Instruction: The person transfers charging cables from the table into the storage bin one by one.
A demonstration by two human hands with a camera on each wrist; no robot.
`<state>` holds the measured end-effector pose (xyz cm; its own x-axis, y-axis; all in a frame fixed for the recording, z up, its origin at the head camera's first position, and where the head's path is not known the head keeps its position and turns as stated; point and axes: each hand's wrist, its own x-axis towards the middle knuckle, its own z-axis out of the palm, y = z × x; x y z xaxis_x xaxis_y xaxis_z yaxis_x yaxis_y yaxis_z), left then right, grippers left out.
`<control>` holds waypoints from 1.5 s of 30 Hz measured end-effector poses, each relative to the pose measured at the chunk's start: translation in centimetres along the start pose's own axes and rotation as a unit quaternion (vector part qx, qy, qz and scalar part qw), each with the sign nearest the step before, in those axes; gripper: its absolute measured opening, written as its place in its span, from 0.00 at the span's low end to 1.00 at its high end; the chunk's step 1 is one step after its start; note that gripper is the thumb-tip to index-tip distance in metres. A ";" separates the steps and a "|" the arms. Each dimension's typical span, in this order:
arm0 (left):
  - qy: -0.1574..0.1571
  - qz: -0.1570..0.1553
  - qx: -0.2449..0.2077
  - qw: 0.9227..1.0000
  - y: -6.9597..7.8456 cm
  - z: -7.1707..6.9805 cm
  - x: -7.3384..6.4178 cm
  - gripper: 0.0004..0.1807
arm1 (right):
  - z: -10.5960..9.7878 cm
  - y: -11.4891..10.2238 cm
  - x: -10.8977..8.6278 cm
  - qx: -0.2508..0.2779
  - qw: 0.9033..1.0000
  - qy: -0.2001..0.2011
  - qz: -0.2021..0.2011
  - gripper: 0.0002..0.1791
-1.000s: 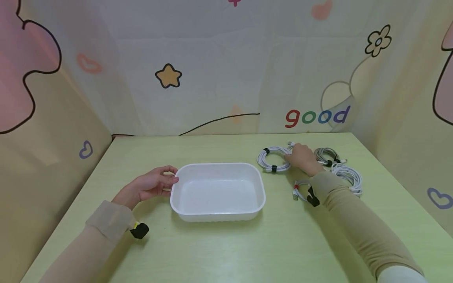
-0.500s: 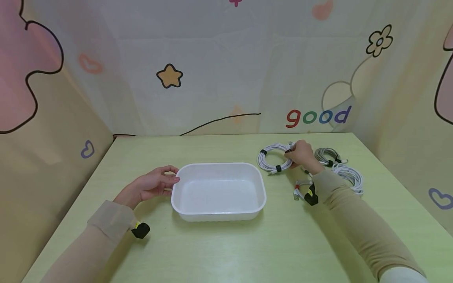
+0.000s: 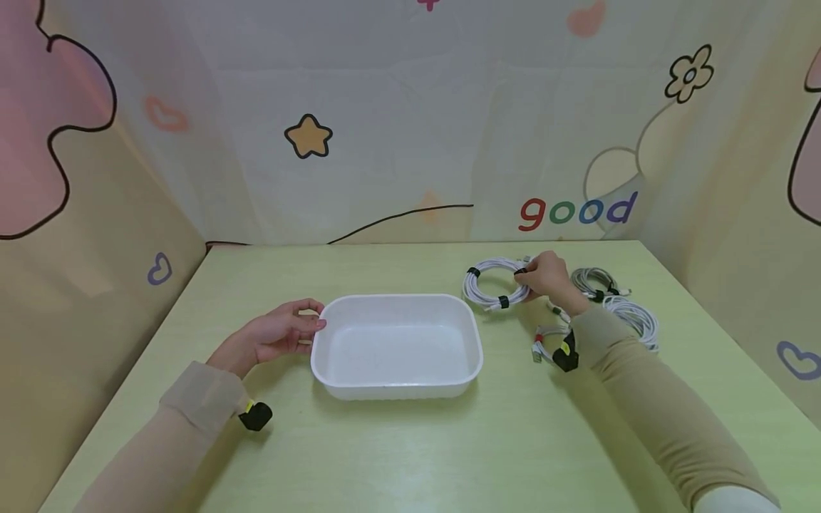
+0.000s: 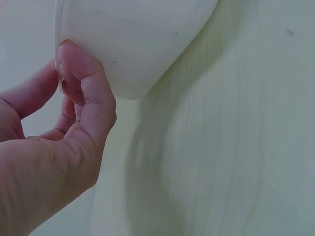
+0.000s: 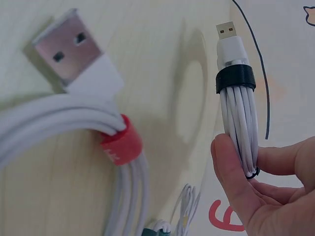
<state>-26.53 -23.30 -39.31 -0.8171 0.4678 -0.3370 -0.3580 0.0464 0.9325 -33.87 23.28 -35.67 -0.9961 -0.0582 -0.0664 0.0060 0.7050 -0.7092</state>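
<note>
A white plastic basin [image 3: 396, 392] stands in the middle of the table. My left hand [image 3: 277, 335] pinches its left rim, thumb on one side and fingers on the other, as the left wrist view shows. At the back right, my right hand [image 3: 550, 276] pinches a coiled white USB cable [image 3: 470, 288] bound with black straps. Seen edge-on in the right wrist view, this coil [image 5: 239, 113] has its USB plug [image 5: 227, 30] at the top. A ring-shaped shadow lies on the table beside it, so it appears lifted.
Close below my right hand lies a white cable with a red strap [image 3: 538, 339], partly behind the wrist camera [image 3: 566, 353]. Right of the hand are a grey cable coil [image 3: 585, 272] and a larger white coil [image 3: 643, 320]. Patterned curtains [image 3: 398, 142] enclose the table [image 3: 385, 456].
My right hand has taken hold of the black-strapped white cable coil and raised it slightly, turning it a little. The left hand and the basin have stayed in place.
</note>
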 end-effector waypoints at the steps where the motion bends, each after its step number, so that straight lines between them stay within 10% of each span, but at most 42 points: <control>1: 0.000 0.001 -0.002 1.000 0.0 0.0 0.0 0.11 | -0.1 -0.2 0.0 0.005 1.000 -0.002 0.000 0.16; 45: -0.010 0.006 -0.017 1.000 -0.1 -0.2 0.1 0.12 | 1.1 -7.8 -1.4 0.046 0.996 -0.066 -0.033 0.16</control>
<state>-26.66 -23.47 -39.49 -0.8119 0.4858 -0.3236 -0.3644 0.0113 0.9312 -32.47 17.10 -30.81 -0.9744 -0.1994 -0.1042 -0.0458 0.6291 -0.7759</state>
